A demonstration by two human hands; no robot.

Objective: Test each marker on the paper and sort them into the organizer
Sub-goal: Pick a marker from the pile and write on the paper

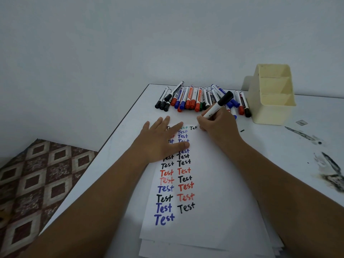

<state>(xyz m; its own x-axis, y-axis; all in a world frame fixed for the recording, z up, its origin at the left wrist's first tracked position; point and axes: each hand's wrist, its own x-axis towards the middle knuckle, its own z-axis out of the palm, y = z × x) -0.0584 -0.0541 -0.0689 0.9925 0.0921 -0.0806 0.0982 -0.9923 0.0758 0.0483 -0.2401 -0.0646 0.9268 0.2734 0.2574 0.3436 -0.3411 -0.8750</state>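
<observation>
A white sheet of paper (214, 183) lies on the table, covered with two columns of the word "Test" in black, red and blue. My left hand (162, 140) lies flat on the paper's upper left with fingers spread. My right hand (217, 127) grips a white marker (216, 106) with a black cap on its rear end, its tip down at the paper's top edge beside a partly written word. A row of several capped markers (195, 97) lies at the table's far edge. The cream organizer (273, 108) with three compartments stands at the far right; its visible compartments hold nothing.
More sheets are stacked under the paper (204, 248). Black ink smears (331, 175) stain the white table (279, 149) at the right. The table's left edge runs diagonally above a patterned floor mat (37, 183). A plain wall stands behind.
</observation>
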